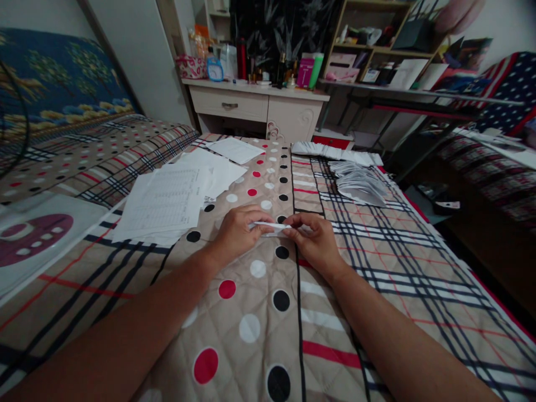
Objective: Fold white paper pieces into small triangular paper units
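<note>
Between my two hands is a narrow strip of folded white paper [272,226], held just above the patterned bedspread [251,301]. My left hand [239,231] is closed around its left end, covering much of it. With thumb and fingertips, my right hand [314,237] pinches the right end. Left of my hands lies a spread of loose white sheets [163,198], the top one printed with a table. Beyond my right hand is a fanned pile of folded papers [358,181], and behind that a long row of folded papers [335,152].
A white bag with a purple print [37,234] lies at the left edge. At the bed's far end stands a white dresser [230,106] crowded with bottles and boxes. A narrow desk with shelves [377,72] stands to its right. The bed's right edge drops to the floor.
</note>
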